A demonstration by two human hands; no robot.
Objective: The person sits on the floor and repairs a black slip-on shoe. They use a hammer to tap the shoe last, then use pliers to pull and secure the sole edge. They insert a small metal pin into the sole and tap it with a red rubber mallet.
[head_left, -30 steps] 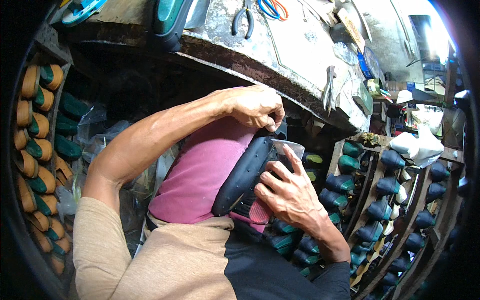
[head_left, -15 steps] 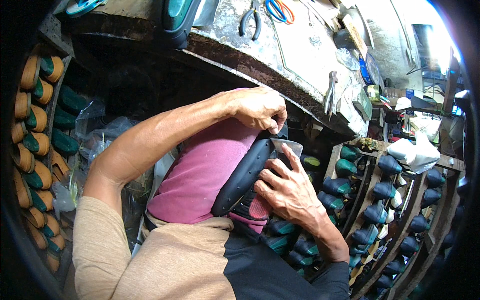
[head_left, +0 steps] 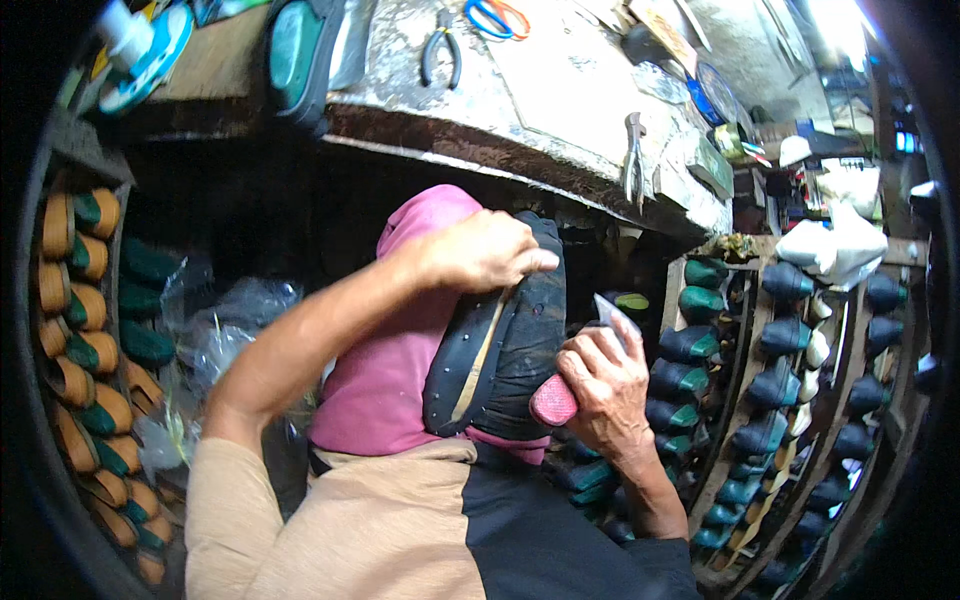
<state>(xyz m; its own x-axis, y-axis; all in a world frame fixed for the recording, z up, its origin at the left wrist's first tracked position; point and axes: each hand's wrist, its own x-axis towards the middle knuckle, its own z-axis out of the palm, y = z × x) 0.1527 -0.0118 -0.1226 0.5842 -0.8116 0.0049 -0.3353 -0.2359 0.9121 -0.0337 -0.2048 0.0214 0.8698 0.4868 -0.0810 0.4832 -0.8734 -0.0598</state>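
Observation:
On my lap, over the pink cloth (head_left: 370, 385), lies a black shoe upper (head_left: 440, 395) with small tacks along its edge. A narrow tan strip (head_left: 485, 355) shows down its middle. My left hand (head_left: 490, 250) is closed on the far end of the upper, its thumb pointing right. Black wrinkled cloth (head_left: 530, 340) lies just to the right of the upper. My right hand (head_left: 605, 375) grips a knife (head_left: 554, 400) by its red handle, apart from the upper. The pale blade sticks up past the fingers, with the index finger stretched along it.
Ahead runs a worn workbench (head_left: 400, 125) with pliers (head_left: 441, 55), pincers (head_left: 634, 160), scissors (head_left: 497, 18) and a dark green-topped shoe (head_left: 295, 60). Racks of shoes stand at left (head_left: 90, 350) and right (head_left: 770, 385). Clear plastic bags (head_left: 240, 330) lie at left.
My right hand has drawn back rightward with the knife, away from the upper. The upper has turned, showing the tan strip. The view has shifted slightly.

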